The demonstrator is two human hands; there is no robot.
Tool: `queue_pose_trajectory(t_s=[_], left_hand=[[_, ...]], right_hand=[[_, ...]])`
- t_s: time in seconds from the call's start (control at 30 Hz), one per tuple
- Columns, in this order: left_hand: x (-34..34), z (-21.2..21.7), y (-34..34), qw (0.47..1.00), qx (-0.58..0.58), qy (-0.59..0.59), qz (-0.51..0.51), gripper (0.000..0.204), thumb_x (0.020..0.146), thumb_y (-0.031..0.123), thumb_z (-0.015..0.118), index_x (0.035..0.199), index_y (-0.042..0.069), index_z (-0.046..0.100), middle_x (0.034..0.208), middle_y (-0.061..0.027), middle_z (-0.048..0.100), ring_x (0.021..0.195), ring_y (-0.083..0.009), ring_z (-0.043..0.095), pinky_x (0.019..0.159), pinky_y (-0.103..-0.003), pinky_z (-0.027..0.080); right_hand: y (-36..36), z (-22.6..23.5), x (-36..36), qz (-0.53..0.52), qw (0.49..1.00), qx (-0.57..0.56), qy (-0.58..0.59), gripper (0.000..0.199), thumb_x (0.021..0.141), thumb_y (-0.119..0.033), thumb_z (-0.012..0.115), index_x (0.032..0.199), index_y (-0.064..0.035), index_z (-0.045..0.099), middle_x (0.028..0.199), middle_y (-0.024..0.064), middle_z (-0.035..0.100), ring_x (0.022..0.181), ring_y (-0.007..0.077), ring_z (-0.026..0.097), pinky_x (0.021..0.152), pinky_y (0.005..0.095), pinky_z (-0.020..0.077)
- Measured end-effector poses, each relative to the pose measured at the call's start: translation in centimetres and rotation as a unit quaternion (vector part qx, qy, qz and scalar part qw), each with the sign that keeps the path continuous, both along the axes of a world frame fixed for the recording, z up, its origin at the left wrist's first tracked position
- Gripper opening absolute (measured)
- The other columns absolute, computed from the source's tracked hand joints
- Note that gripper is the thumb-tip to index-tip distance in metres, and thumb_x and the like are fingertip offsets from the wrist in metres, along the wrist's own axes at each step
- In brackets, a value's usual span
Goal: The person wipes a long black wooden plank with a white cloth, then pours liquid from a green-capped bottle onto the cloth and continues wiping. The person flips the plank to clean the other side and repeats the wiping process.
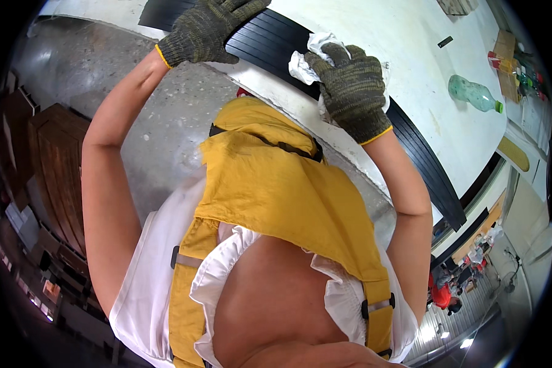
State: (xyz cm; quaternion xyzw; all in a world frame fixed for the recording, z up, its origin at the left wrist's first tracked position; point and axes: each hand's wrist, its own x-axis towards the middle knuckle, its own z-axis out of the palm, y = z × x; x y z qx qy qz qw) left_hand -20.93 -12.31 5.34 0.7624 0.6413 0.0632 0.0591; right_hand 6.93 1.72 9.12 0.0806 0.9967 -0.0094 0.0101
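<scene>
A long black ribbed strip (pixel 267 48) lies along the near edge of a white tabletop (pixel 405 37). My left hand (pixel 205 32), in a dark knitted glove with a yellow cuff, rests on the strip toward its left end, fingers spread and thumb over the near edge. Farther right, my gloved right hand (pixel 352 86) presses a crumpled white cloth (pixel 305 66) against the strip. The cloth bunches out past the fingers on both sides; the strip under that hand is hidden.
A green plastic bottle (pixel 472 93) lies on its side at the table's right. Beyond it stands a cardboard box (pixel 506 64) with small items. A small black piece (pixel 445 42) lies on the table. Brown wooden furniture (pixel 58 165) stands at the left, on grey floor (pixel 165 116).
</scene>
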Motion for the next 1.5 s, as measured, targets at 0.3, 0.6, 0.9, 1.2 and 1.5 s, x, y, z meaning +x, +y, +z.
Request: queue_pose_trajectory(t_s=[0.3, 0.6, 0.9, 1.2, 1.5], left_hand=[[-0.2, 0.8, -0.8, 1.0, -0.005, 0.023, 0.003, 0.12, 0.056, 0.062, 0.079, 0.15, 0.002, 0.035, 0.143, -0.0204, 0.047, 0.138, -0.0397, 0.039, 0.119, -0.061, 0.017], [-1.1, -1.1, -6.2, 0.991, -0.02, 0.069, 0.112, 0.121, 0.049, 0.044, 0.091, 0.151, 0.013, 0.034, 0.146, -0.0107, 0.047, 0.142, -0.0296, 0.037, 0.123, -0.054, 0.016], [-1.4, -2.9, -4.6, 0.999, 0.003, 0.012, 0.034, 0.123, 0.048, 0.042, 0.09, 0.152, 0.012, 0.033, 0.146, -0.0107, 0.045, 0.143, -0.0304, 0.034, 0.123, -0.055, 0.011], [-2.7, -3.1, -12.3, 0.996, -0.006, 0.041, 0.074, 0.126, 0.045, 0.042, 0.091, 0.149, 0.002, 0.034, 0.145, -0.0171, 0.046, 0.14, -0.0342, 0.037, 0.123, -0.055, 0.017], [-9.9, -7.1, -16.3, 0.996, 0.018, 0.038, 0.077, 0.133, 0.041, 0.044, 0.091, 0.153, 0.008, 0.03, 0.145, -0.0175, 0.043, 0.139, -0.0346, 0.037, 0.123, -0.055, 0.018]], right_hand=[[-0.1, 1.0, 1.1, -0.015, 0.999, 0.015, -0.05, 0.049, 0.075, -0.017, 0.069, 0.123, -0.0205, 0.065, 0.118, 0.0073, 0.062, 0.106, 0.0283, 0.06, 0.082, 0.0449, 0.0462], [-1.5, -4.6, 1.2, -0.063, 0.996, -0.012, 0.06, 0.056, 0.076, -0.025, 0.069, 0.132, -0.0253, 0.062, 0.132, 0.0052, 0.057, 0.121, 0.0267, 0.052, 0.101, 0.0463, 0.0405], [9.9, -3.4, 37.7, -0.621, 0.757, 0.183, -0.092, 0.041, 0.093, -0.046, 0.057, 0.128, -0.0268, 0.065, 0.126, 0.0108, 0.065, 0.112, 0.0317, 0.063, 0.096, 0.0447, 0.0495], [8.1, -3.6, 15.9, -0.175, 0.946, 0.166, 0.215, 0.064, 0.075, -0.047, 0.075, 0.133, -0.0228, 0.061, 0.143, 0.0049, 0.054, 0.134, 0.0293, 0.047, 0.111, 0.0504, 0.0334], [1.9, -6.8, -11.0, -0.229, 0.969, 0.007, 0.096, 0.07, 0.08, -0.065, 0.061, 0.14, -0.0289, 0.054, 0.155, 0.0098, 0.037, 0.137, 0.0408, 0.037, 0.1, 0.062, 0.0359]])
